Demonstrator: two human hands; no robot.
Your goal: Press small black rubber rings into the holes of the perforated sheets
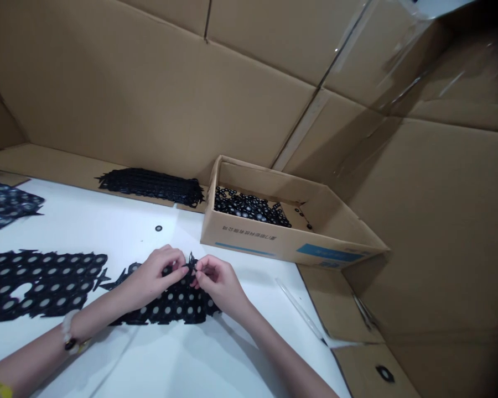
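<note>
"Two hands logged, left hand (155,276) and right hand (219,284). Condition?"

"Both nearly closed, fingers curled. Fingertips (196,269) of each meet at a ragged edge of one black perforated sheet (170,305), pinching it from either side. The fingers hide the exact grip."

"Reason for so tight a hold?"

"Probably the material: it looks thin and limp, so a two-sided pinch would give more control than a flat palm. The sheet lies on the white tabletop (87,221), which seems to carry its weight, leaving the hands only the edge to manage."

"Other stock?"

"Two more holed sheets: one (37,284) left of the hands, one (4,204) in the far left corner. One long black stack (151,186) along the back edge. One open cardboard box (249,243) holding a heap of black rings (249,207), set just past the hands, likely to keep it within easy reach."

"Strays?"

"One black ring (158,228) alone on the tabletop, another (385,373) on cardboard at lower right, plus one clear plastic tube (299,308) near the right edge."

"Fittings?"

"Cardboard panels (149,83) lining the surrounding walls, and one beaded bracelet (70,331) on the left wrist."
</note>
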